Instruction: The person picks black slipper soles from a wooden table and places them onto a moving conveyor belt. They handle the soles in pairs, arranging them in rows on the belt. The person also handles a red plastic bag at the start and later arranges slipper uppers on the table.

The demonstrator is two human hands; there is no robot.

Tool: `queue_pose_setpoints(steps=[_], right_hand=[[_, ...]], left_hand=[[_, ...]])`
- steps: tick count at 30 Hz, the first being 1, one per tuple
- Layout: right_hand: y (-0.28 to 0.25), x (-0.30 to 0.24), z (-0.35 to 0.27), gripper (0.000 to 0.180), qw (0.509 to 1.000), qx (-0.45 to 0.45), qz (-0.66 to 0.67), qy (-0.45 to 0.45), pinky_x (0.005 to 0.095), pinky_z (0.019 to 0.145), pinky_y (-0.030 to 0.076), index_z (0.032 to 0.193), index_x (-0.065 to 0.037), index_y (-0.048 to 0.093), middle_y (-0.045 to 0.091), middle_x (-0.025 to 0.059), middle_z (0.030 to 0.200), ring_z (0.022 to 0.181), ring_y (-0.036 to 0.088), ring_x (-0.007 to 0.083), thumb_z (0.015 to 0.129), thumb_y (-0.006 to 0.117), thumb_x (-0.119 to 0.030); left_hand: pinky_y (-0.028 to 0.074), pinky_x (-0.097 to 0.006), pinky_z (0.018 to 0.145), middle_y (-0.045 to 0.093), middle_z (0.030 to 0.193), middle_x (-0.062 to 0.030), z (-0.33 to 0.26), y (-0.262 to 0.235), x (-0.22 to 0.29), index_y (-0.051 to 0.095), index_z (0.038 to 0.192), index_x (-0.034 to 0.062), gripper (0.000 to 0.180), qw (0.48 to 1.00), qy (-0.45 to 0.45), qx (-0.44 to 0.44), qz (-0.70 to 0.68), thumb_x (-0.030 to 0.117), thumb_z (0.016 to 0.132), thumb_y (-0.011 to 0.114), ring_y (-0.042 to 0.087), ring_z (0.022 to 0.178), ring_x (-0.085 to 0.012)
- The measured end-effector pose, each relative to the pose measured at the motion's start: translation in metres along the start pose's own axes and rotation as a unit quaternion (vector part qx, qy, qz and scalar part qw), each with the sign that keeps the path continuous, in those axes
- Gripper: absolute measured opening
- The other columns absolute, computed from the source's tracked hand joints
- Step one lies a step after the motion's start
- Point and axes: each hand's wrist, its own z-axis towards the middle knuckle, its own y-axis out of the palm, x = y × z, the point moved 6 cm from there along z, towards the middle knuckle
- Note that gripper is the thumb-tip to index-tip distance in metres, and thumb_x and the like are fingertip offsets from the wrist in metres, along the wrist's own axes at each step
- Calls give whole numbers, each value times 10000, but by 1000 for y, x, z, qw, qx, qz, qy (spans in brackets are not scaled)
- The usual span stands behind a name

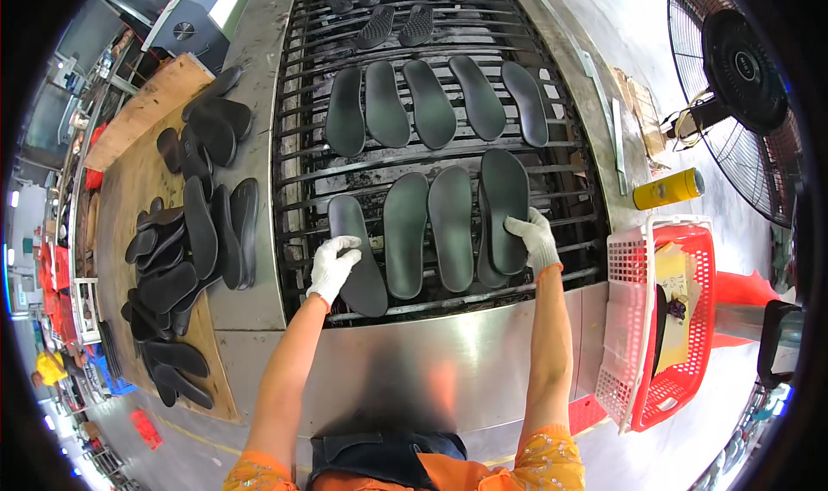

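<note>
Across the bars of the rack (306,181) lies a near row of dark grey shoe soles. My right hand (535,241), in a white glove, grips the edge of one sole (504,202) between thumb and fingers. That sole is above another one (492,271), which it mostly covers. My left hand (332,268), also gloved, is at the left edge of the leftmost sole (360,267), its fingers a little apart. Between my hands lie two more soles, one (405,237) on the left and one (451,230) on the right.
Farther up the rack is a row of several soles (434,103), with smaller textured pieces (417,25) beyond. Loose soles pile on a wooden board (112,232) at left. To the right are a yellow bottle (668,189), a red and white basket (681,396) and a fan (746,68).
</note>
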Motion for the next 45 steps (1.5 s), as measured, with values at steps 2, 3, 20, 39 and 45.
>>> queue_pose_setpoints(steps=[2, 3, 20, 39, 45], right_hand=[[-18, 0, 11, 291, 998, 8, -55, -32, 344, 723, 568, 1142, -9, 665, 727, 83, 997, 810, 690, 181, 858, 721, -37], [-28, -1, 13, 287, 998, 18, -43, -31, 346, 724, 566, 1138, -8, 665, 726, 87, 997, 815, 690, 184, 859, 720, -45], [119, -19, -91, 582, 770, 107, -523, -350, 528, 1046, 440, 1299, -153, 617, 479, 309, 1389, 1275, 475, 480, 778, 796, -338], [221, 13, -116, 499, 719, 75, -573, -386, 489, 1091, 401, 1366, -62, 566, 477, 261, 1445, 1322, 468, 434, 888, 664, -162], [334, 101, -193, 406, 697, -163, -488, -499, 510, 1038, 444, 1213, -15, 640, 559, 255, 1321, 1214, 531, 440, 823, 698, -110]], left_hand=[[522, -342, 940, 749, 1048, -113, 2, -1, -4, 758, 1072, 48, 272, 1000, -13, -2, -14, 56, 800, 765, 687, 1016, -218], [521, -337, 942, 750, 1050, -108, 4, -1, -3, 758, 1073, 52, 275, 1000, 5, -1, -4, 44, 799, 760, 687, 1017, -214], [469, -427, 1048, 627, 1219, -142, -27, -22, 15, 663, 1282, 158, 508, 980, 47, 114, 156, 156, 785, 771, 571, 1211, -327], [558, -372, 917, 695, 1146, -117, -234, -170, -97, 701, 1160, 64, 315, 959, -145, 232, -68, 136, 853, 714, 702, 1024, -254], [549, -385, 916, 666, 1135, -145, -277, -246, -147, 707, 1129, 79, 309, 916, -141, 374, -37, 110, 822, 728, 681, 1025, -286]])
